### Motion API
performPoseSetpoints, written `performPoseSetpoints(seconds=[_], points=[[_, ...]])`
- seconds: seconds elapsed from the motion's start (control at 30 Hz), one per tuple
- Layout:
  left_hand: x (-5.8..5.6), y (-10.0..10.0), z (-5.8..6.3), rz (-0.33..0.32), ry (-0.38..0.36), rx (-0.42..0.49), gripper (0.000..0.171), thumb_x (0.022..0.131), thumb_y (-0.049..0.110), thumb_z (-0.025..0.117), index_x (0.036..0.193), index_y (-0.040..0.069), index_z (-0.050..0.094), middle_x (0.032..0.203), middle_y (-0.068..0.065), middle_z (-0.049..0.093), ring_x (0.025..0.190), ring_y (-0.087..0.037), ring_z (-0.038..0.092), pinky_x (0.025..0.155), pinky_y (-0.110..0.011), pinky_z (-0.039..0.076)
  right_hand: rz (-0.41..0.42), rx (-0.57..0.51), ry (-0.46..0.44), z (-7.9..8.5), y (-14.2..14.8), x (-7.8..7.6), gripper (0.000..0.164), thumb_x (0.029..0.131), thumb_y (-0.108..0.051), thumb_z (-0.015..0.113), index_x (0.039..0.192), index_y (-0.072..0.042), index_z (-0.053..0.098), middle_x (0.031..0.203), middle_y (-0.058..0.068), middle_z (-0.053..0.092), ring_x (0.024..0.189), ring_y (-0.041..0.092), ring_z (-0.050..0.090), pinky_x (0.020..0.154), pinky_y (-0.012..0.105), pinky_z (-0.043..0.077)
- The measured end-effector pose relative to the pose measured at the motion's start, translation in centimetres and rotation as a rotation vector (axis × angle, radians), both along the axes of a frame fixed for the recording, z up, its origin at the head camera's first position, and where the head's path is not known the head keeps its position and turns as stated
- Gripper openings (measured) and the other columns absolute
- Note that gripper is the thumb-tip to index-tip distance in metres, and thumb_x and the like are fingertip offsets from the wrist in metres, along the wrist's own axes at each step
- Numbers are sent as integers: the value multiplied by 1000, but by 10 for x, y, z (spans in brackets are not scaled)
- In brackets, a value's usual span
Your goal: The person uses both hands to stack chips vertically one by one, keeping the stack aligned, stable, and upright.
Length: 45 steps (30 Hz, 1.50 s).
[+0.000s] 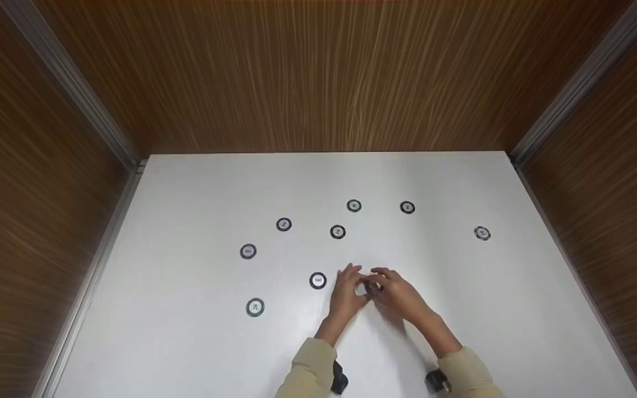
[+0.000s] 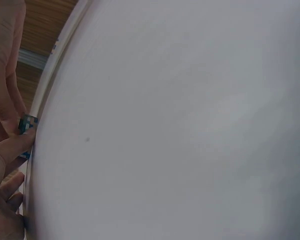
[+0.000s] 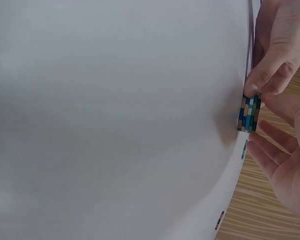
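Note:
A small stack of poker chips [image 3: 249, 113] with blue, teal and dark patterned edges stands on the white table between the two hands. My left hand [image 1: 345, 296] holds it from the left, its thumb and fingertips at the stack's side. From the right, my right hand [image 1: 400, 298] curls its fingers around the same stack. In the head view the right fingers cover much of the chips [image 1: 371, 288]. In the left wrist view the left thumb crosses the patterned edge of the stack [image 2: 28, 123]. Just left of the hands lies a single dark-rimmed chip [image 1: 318, 281].
Several single chips lie flat across the table [image 1: 186, 331]: a green-rimmed one [image 1: 255, 307] at left, purple-rimmed ones [image 1: 248, 251] behind it, darker ones [image 1: 338, 232] beyond the hands, one [image 1: 482, 233] far right. Wood-grain panels [image 1: 318, 77] enclose the back and sides.

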State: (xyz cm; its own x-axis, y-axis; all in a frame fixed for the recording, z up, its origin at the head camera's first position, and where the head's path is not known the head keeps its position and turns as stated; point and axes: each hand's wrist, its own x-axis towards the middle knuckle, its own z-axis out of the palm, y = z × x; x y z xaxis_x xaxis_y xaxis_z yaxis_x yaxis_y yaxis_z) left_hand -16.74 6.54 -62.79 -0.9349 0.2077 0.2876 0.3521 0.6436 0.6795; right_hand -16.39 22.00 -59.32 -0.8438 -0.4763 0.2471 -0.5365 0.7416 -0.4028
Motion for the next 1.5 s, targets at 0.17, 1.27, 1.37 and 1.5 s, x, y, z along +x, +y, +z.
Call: performPoseSetpoints(seconds=[0.17,1.27,1.37,1.5], points=[[1,0,0,-5,-11,56,32,66,16,81,91,5,65,117,-13,56,121,-32,43,107,-45,24,-62,-65,-41,5,11,-6,31,80,-2,69,110,-6,63,118,12,54,107,29,53,86,41,49],[1,-3,2,-6,-113,119,33,65,7,80,95,5,64,123,-11,52,126,-29,37,110,-40,17,-599,-29,-137,-13,133,-77,41,92,-15,51,127,7,44,142,27,20,129,44,21,103,57,23],[1,-2,2,-9,-106,118,33,65,8,80,94,5,64,123,-11,52,125,-30,38,110,-40,17,-623,11,-122,-17,140,-78,46,93,-18,49,130,9,40,143,29,18,131,44,18,104,57,20],[1,-1,1,-17,-80,112,32,65,9,80,93,5,64,121,-12,53,124,-31,39,109,-42,19,-655,66,-151,-17,153,-79,54,95,-22,46,135,11,30,143,32,10,131,46,12,104,58,16]])
